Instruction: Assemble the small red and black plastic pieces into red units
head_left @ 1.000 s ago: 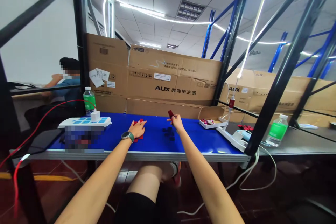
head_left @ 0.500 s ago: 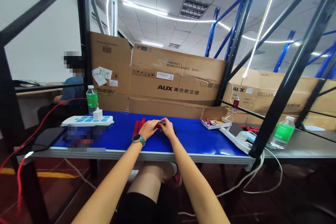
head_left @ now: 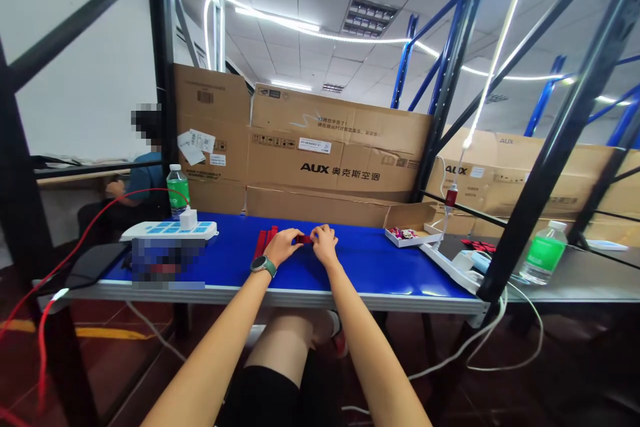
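Observation:
My left hand point(head_left: 283, 245) and my right hand point(head_left: 325, 244) meet over the middle of the blue table point(head_left: 380, 267). Both pinch the ends of a small red piece point(head_left: 303, 239) held between them just above the surface. A watch sits on my left wrist. A few flat red strips point(head_left: 263, 240) lie on the table just left of my left hand. What lies under my hands is hidden.
A white power strip point(head_left: 167, 231) with a charger and a green bottle point(head_left: 177, 190) stand at the left. An open small box point(head_left: 411, 230) of parts and another power strip point(head_left: 450, 267) lie right. Cardboard boxes point(head_left: 330, 153) wall the back. A seated person point(head_left: 140, 177) is at far left.
My hands came together from apart: the right brought the red piece down to the centre, the left left the red strips and took hold of the piece's other end.

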`<action>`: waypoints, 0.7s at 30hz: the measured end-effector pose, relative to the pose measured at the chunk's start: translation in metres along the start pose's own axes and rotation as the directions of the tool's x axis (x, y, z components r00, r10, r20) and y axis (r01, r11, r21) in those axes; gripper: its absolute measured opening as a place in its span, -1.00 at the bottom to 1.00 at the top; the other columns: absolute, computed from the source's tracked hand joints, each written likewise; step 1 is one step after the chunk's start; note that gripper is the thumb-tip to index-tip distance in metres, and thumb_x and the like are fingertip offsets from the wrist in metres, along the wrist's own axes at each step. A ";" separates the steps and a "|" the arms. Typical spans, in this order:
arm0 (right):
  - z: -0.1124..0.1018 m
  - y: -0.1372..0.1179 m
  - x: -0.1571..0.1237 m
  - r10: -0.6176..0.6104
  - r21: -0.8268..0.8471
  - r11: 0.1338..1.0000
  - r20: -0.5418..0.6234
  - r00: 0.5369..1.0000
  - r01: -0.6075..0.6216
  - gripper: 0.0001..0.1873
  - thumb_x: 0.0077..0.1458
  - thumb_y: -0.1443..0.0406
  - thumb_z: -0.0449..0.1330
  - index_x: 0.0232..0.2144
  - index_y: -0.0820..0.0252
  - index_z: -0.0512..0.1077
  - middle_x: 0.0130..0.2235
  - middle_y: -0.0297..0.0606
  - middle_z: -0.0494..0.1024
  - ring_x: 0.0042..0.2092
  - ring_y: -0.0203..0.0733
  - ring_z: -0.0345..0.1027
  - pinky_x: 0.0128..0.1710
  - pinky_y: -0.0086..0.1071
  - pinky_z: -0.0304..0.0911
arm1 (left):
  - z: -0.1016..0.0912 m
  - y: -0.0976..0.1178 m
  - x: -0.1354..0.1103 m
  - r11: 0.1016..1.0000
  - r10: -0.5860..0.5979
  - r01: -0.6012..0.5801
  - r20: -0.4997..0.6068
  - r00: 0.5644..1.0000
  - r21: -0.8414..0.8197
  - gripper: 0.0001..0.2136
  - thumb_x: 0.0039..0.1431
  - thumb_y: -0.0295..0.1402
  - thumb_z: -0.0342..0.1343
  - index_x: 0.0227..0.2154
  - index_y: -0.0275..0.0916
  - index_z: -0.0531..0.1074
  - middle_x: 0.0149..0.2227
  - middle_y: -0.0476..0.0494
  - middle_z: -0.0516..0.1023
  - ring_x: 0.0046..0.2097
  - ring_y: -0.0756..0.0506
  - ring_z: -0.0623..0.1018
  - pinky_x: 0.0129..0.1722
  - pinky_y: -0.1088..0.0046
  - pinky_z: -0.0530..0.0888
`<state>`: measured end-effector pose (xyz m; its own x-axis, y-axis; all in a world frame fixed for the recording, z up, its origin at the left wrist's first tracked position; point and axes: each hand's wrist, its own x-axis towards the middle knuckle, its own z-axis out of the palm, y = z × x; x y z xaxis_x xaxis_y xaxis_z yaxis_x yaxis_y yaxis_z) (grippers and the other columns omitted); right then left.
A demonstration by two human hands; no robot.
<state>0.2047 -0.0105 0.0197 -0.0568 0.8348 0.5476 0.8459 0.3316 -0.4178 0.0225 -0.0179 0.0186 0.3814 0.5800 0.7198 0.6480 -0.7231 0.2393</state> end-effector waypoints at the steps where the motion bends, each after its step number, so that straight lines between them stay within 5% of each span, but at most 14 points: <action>1: 0.000 0.000 0.000 0.033 0.027 0.999 -0.026 0.999 -0.032 -0.82 0.29 0.31 0.03 -0.22 0.09 0.45 0.02 -0.19 0.37 0.04 -0.06 0.16 -0.05 -0.22 0.07 | 0.000 -0.001 0.000 1.000 -0.006 0.006 -0.018 1.000 -0.010 -0.77 0.14 -0.42 0.25 -0.11 -0.17 0.52 -0.11 -0.16 0.61 -0.04 -0.15 0.58 0.02 0.31 0.48; 8: -0.001 -0.005 -0.003 -0.109 0.061 0.992 -0.004 0.994 0.109 -0.84 0.25 0.19 0.14 -0.25 0.04 0.52 -0.03 -0.24 0.41 0.06 -0.05 0.15 -0.02 -0.21 0.05 | 0.002 -0.007 -0.002 0.999 -0.002 -0.001 -0.059 0.998 -0.048 -0.75 0.14 -0.43 0.24 -0.10 -0.17 0.52 -0.09 -0.15 0.61 -0.02 -0.15 0.58 0.05 0.28 0.49; 12: 0.002 -0.006 0.001 0.012 0.142 0.990 -0.116 0.993 0.004 -0.80 0.24 0.28 0.09 -0.28 0.10 0.53 -0.05 -0.21 0.41 0.03 -0.08 0.20 -0.03 -0.25 0.10 | 0.001 -0.004 -0.001 0.995 -0.048 0.036 -0.138 0.989 -0.088 -0.76 0.14 -0.39 0.25 -0.11 -0.20 0.53 -0.09 -0.16 0.63 -0.02 -0.16 0.59 0.06 0.26 0.49; 17: 0.010 0.005 0.011 0.041 0.397 0.913 -0.301 0.953 0.087 -0.71 0.26 0.28 -0.05 -0.36 0.17 0.45 -0.20 -0.20 0.44 -0.12 -0.14 0.30 -0.05 -0.30 0.21 | 0.001 -0.006 -0.001 0.993 -0.076 0.057 -0.197 0.977 -0.103 -0.77 0.13 -0.36 0.26 -0.13 -0.21 0.54 -0.10 -0.17 0.64 -0.04 -0.18 0.61 0.05 0.23 0.50; 21: 0.011 0.014 0.013 0.205 0.469 0.883 -0.354 0.912 -0.016 -0.66 0.19 0.35 -0.09 -0.06 0.23 0.39 -0.11 -0.06 0.45 -0.02 -0.04 0.32 0.03 -0.20 0.23 | 0.003 -0.013 -0.002 0.990 -0.106 0.080 -0.238 0.965 -0.116 -0.76 0.10 -0.35 0.30 -0.14 -0.21 0.55 -0.09 -0.18 0.65 -0.04 -0.19 0.61 0.06 0.21 0.50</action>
<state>0.2095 0.0101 0.0133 0.3093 0.6741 0.6707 0.4987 0.4855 -0.7180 0.0151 -0.0084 0.0118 0.1428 0.5469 0.8249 0.5955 -0.7132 0.3697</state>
